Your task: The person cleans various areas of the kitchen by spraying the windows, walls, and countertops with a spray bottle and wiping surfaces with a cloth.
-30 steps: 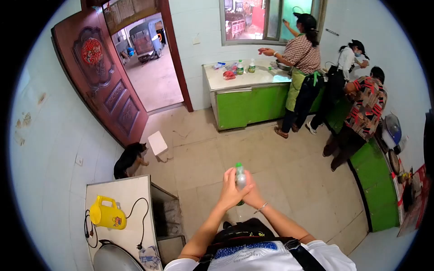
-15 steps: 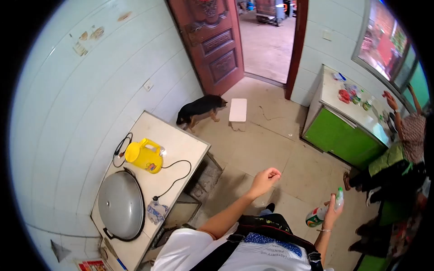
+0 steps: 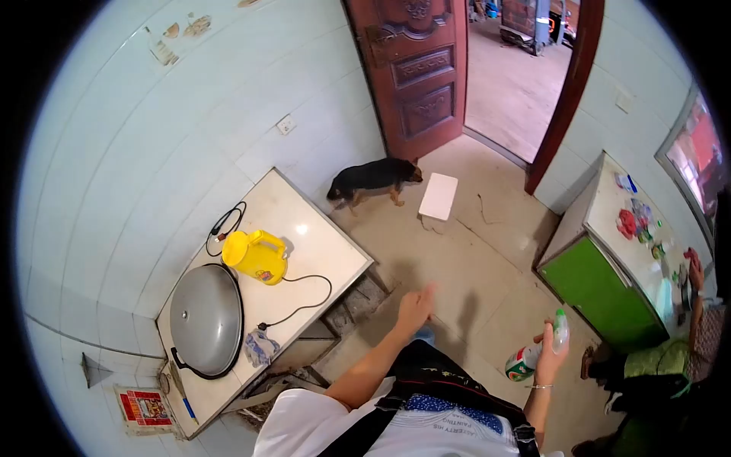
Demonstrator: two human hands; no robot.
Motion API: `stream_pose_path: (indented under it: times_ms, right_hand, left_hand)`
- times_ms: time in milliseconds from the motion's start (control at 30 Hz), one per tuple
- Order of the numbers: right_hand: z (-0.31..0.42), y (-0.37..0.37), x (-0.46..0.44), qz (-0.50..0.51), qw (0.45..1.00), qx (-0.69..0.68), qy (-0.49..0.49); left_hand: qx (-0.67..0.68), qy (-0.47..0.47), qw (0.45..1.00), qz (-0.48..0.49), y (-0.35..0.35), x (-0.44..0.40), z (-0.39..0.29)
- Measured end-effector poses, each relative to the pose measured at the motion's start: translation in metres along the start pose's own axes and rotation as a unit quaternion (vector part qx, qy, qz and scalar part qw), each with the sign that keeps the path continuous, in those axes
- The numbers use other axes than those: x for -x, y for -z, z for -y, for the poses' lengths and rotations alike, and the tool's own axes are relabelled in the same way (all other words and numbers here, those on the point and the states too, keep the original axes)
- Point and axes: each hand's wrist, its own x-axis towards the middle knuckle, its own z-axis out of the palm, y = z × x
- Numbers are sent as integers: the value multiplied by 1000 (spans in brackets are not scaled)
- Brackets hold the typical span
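My right hand (image 3: 548,362) is wrapped round a spray bottle (image 3: 522,364) with a green nozzle tip and a red, white and green label. The bottle is tilted in front of me, its label end to the left of my hand. My left hand (image 3: 415,308) is held out over the floor to the right of the counter, with nothing in it. One finger points forward, its tip blurred. On the counter (image 3: 335,251) to my left stand a yellow electric kettle (image 3: 259,257) with a black cord and a large wok with a grey lid (image 3: 205,316).
A dog (image 3: 373,179) stands by the open wooden door (image 3: 426,84), beside a white rectangular board (image 3: 438,196) on the floor. At the right, a person (image 3: 697,305) is at a green cabinet (image 3: 609,293) with bottles on top. A crumpled cloth (image 3: 262,346) lies at the counter's edge.
The view has turned left, so the room appears shifted right. My left hand has moved left, with a finger now extended. My right hand still holds the spray bottle.
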Motion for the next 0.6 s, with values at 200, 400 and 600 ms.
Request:
stream_pose_path:
  times_ms: [200, 400, 600]
  right_hand:
    - [24, -119, -52, 119, 993, -1, -17]
    - [79, -184, -89, 243, 966, 47, -75]
    - [84, -281, -86, 280, 918, 108, 260]
  left_hand:
    - [88, -9, 993, -73, 91, -80, -4]
    - [-20, -231, 968, -96, 110, -105, -47]
    - [120, 30, 966, -227, 185, -49, 0]
